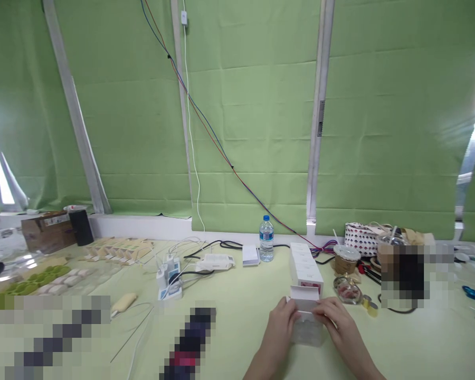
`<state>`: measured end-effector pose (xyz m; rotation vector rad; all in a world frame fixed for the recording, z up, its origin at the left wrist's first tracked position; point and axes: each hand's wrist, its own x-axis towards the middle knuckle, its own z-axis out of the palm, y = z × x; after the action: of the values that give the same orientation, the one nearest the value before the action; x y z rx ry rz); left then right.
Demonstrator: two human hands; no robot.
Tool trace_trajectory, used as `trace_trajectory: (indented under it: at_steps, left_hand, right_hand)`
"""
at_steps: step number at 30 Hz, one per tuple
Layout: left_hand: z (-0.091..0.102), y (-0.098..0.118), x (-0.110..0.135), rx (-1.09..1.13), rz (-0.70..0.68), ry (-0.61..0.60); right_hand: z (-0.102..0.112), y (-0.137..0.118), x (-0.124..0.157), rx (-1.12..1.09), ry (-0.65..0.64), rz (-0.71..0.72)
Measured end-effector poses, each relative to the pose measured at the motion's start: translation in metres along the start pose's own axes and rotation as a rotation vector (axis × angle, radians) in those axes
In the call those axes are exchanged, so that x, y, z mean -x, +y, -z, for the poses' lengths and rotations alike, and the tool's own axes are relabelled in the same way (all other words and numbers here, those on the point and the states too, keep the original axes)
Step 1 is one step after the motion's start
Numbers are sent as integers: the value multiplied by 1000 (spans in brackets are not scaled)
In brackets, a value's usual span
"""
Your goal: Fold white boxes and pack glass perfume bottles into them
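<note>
My left hand (pixel 282 323) and my right hand (pixel 334 319) both grip a small white box (pixel 305 305) with its top flap raised, low in the middle of the view. A clear plastic piece (pixel 309 333) shows below the box between my hands. Just behind stands a row of the same white boxes (pixel 304 266), running away from me.
A water bottle (pixel 266 238) stands behind the boxes. A power strip (pixel 168 277) with chargers and cables lies to the left. Cups, a patterned bag (pixel 362 237) and a glass dish (pixel 346 290) crowd the right. Green trays (pixel 19 287) and cardboard pieces sit far left.
</note>
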<state>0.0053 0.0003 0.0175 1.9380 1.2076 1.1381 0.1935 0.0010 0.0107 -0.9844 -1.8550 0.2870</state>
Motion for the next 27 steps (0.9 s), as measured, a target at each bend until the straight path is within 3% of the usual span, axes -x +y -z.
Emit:
trace_trajectory:
  at_steps: [5,15,21,27]
  left_hand:
    - [-6,2,2,-56,-19,13]
    - [-6,1,6,-91,39,-11]
    - [-5,3,4,-90,42,-6]
    - [-5,3,8,172,-13,4]
  right_hand:
    - [-2,0,1,16,-41,-7]
    - [-13,1,7,57,124,82]
    - [-16,3,6,44,149,136]
    - [-19,25,13,65,130,212]
